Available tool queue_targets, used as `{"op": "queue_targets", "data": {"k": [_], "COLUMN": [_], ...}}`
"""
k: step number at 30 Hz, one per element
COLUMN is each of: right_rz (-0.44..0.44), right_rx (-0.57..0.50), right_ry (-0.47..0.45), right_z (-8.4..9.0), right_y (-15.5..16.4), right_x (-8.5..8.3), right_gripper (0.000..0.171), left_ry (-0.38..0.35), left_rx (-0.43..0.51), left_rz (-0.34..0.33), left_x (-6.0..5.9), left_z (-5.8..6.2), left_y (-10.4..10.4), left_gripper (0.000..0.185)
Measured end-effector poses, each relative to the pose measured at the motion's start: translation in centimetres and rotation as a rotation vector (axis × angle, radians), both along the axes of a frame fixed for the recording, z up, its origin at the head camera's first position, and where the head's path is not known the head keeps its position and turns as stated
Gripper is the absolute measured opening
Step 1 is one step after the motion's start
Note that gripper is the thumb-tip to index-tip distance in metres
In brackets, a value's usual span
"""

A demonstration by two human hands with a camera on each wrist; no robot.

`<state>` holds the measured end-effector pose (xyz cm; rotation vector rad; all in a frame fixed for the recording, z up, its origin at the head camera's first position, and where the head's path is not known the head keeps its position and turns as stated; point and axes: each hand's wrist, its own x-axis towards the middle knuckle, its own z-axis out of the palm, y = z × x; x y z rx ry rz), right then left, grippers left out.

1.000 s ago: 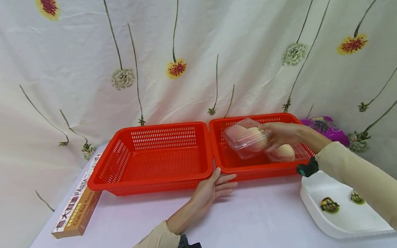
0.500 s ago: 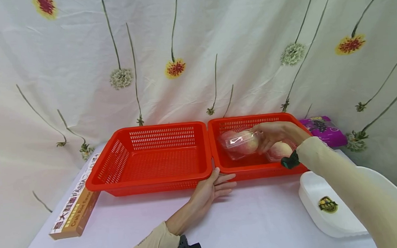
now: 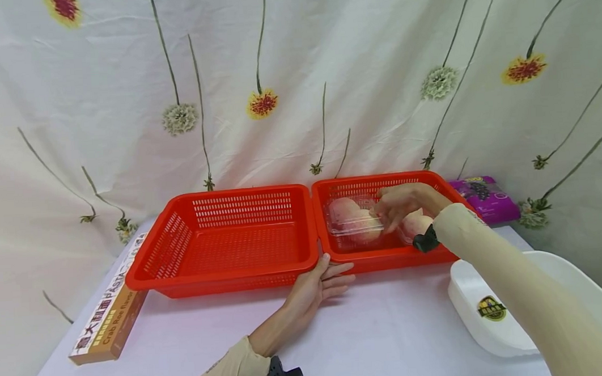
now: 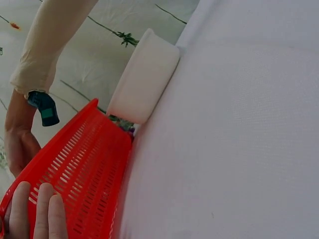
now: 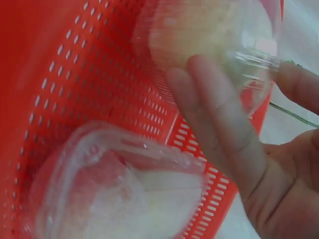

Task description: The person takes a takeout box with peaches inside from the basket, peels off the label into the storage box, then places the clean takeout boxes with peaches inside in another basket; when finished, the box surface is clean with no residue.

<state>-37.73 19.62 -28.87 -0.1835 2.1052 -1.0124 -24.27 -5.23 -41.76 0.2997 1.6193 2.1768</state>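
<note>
right hand (image 3: 401, 204) at a clear peach box (image 3: 352, 224) in the right red basket (image 3: 386, 257)

its fingers lie straight against the box just below them; the left hand (image 3: 316, 284) rests flat at the basket's front rim.

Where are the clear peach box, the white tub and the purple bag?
Peach box (image 3: 353, 222), head view, its clear lid.
White tub (image 3: 582, 287), head view, its inner wall.
Purple bag (image 3: 485, 199), head view, its top face.

White table (image 3: 390, 331): two red baskets (image 3: 222, 240), pasta box (image 3: 109, 323), white tub (image 3: 492, 325).
</note>
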Motion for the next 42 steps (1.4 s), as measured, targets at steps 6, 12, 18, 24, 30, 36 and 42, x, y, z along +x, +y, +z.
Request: {"op": "queue_targets", "data": {"k": [6,12,18,24,30,36,42], "right_rz": [0.04,0.052,0.053,0.054,0.131,0.291,0.315], "right_rx": [0.162,0.214,0.238,0.245,0.317,0.391,0.411], "right_ry": [-0.013,0.004,0.062,0.149,0.335,0.601,0.863], "right_z": [0.6,0.3,0.2,0.1,0.2,-0.5,-1.9], "right_y": [-0.4,-0.4,-0.3,-0.3,-0.4,-0.1,0.4], "right_x": [0.4,0.5,0.5,1.0,3.4,6.7,10.1], "right_gripper": [0.05,0.041,0.047,0.059,0.069,0.066,0.056], "left_ry": [-0.001,0.004,0.001,-0.005,-0.006,0.038,0.262], "left_rx": [0.002,0.013,-0.002,0.002,0.016,-0.047,-0.271], "left_rz": [0.003,0.004,0.006,-0.003,-0.03,-0.064,-0.196], "left_x": [0.0,0.1,0.1,0.1,0.6,1.9,3.9], "left_z": [0.0,0.0,0.1,0.2,0.2,0.1,1.0], "left_y": [0.1,0.1,-0.1,-0.2,-0.2,-0.6,-1.4], "left_gripper": [0.06,0.058,0.058,0.056,0.05,0.041,0.035]}}
